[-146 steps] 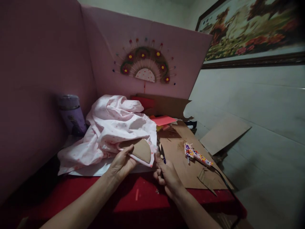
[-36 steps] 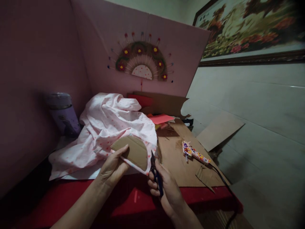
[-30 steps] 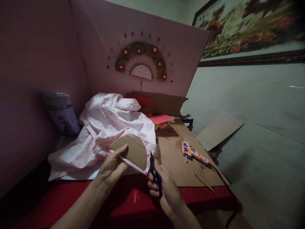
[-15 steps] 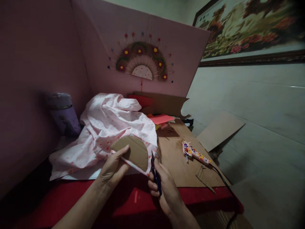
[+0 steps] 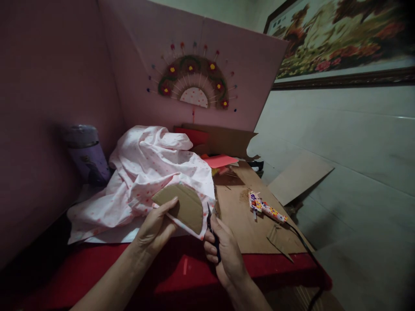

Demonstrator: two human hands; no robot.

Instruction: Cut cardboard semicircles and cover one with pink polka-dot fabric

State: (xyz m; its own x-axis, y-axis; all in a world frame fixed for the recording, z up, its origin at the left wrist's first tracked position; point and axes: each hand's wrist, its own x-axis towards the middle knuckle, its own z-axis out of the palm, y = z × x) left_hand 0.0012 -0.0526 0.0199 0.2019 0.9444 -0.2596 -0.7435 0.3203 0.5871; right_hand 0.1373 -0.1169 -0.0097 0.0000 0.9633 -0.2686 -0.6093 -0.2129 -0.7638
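Observation:
A piece of brown cardboard (image 5: 184, 208) with a curved upper edge lies against the white fabric with pink dots (image 5: 162, 162). My left hand (image 5: 158, 226) pinches the cardboard and the fabric's lower edge together, thumb on top of the card. Small dark scissors (image 5: 214, 242) are wrapped in the fingers of my right hand (image 5: 225, 255). Their pointed tip stands upright beside the fabric's right edge, just right of the cardboard. Whether the blades touch the cloth, I cannot tell. The rest of the fabric is heaped behind the cardboard.
A flower-patterned hot glue gun (image 5: 264, 208) with a black cord rests on a cardboard sheet (image 5: 236, 235) at right. A purple bottle (image 5: 89, 157) stands at left. Red paper (image 5: 220, 161) lies behind. On the pink board (image 5: 129, 52) hangs a fan-shaped decoration (image 5: 194, 77). Red cloth (image 5: 129, 276) covers the table.
My right hand and the scissors have shifted slightly to the right and the scissors have turned a little. My left hand keeps hold of the cardboard and fabric, almost unmoved.

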